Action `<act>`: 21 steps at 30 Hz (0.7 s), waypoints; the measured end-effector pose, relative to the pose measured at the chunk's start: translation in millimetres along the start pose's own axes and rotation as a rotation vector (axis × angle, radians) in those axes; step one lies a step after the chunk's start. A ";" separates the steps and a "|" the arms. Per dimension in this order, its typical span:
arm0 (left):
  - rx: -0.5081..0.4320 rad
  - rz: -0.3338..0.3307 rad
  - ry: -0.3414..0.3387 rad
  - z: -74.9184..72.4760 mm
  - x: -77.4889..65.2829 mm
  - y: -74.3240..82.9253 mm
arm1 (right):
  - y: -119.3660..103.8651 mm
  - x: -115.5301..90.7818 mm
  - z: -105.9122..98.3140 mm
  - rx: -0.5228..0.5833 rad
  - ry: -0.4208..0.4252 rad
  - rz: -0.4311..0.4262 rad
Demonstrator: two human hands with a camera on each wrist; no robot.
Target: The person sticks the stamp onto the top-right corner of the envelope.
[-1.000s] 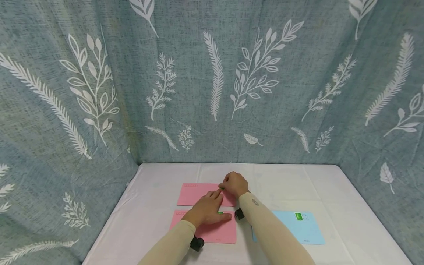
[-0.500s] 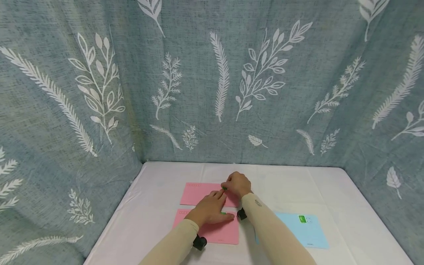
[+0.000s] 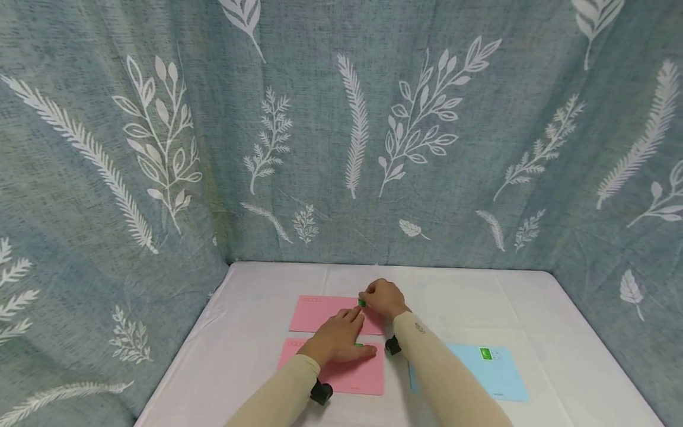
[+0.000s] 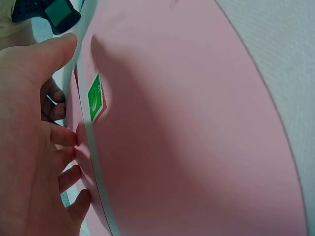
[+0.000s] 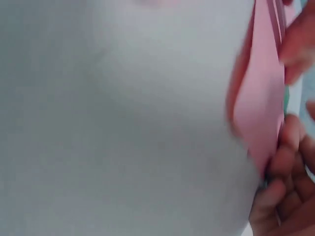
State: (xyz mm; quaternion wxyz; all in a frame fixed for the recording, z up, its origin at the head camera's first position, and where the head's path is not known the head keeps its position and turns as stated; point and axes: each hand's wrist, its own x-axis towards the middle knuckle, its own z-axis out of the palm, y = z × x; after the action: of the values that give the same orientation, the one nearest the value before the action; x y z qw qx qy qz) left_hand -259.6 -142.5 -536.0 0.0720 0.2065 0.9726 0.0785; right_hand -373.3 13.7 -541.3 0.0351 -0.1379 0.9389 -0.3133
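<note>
Two pink envelopes lie one behind the other on the white table. My left hand (image 3: pixel 338 339) reaches across the near envelope (image 3: pixel 352 381), its straight fingers pressing on the far envelope (image 3: pixel 313 315). At the far envelope's top right corner, my right hand (image 3: pixel 385 298) pinches a small green stamp (image 3: pixel 362 302) with curled fingers, right by my left fingertips. Another green stamp (image 4: pixel 95 100) is on the near envelope, beside my left thumb in the left wrist view. In the right wrist view, the curled fingers (image 5: pixel 283 162) are at the pink envelope's edge; the stamp is mostly hidden there.
A light blue envelope (image 3: pixel 493 381) with a green stamp (image 3: pixel 486 354) lies at the right, partly behind my right forearm. The white-covered table (image 3: pixel 256 296) ends at a grey-green leaf-patterned curtain (image 3: pixel 320 148) behind and at both sides.
The head view has shifted slightly. More of the green stamp shows at my right fingertips, which have drawn a little back from it. My left hand stays in place.
</note>
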 end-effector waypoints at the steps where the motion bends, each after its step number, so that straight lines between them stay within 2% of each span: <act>1: -0.004 -0.002 0.001 0.3 0.1 0.1 | 2.2 0.4 -0.9 0.013 -0.014 -0.013; 5: -0.011 -0.004 0.008 1.8 0.4 -0.2 | 7.1 -0.1 -4.5 0.048 -0.046 -0.063; 8: -0.013 -0.004 0.008 1.6 -0.1 -0.8 | 6.4 -0.7 -4.4 0.033 -0.037 -0.073; 15: -0.025 0.009 0.001 0.4 -5.2 -2.4 | 1.2 -1.4 -1.6 0.007 0.005 -0.053; 21: -0.048 0.025 -0.015 5.7 -7.5 -4.6 | 2.8 -2.1 0.7 0.001 0.011 -0.025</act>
State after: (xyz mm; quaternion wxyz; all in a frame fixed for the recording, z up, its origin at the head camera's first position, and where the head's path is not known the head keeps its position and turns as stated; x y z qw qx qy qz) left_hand -253.6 -149.0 -541.6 0.0835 0.2177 0.9672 0.1013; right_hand -371.8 16.0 -543.6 0.0262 -0.1479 0.9371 -0.3150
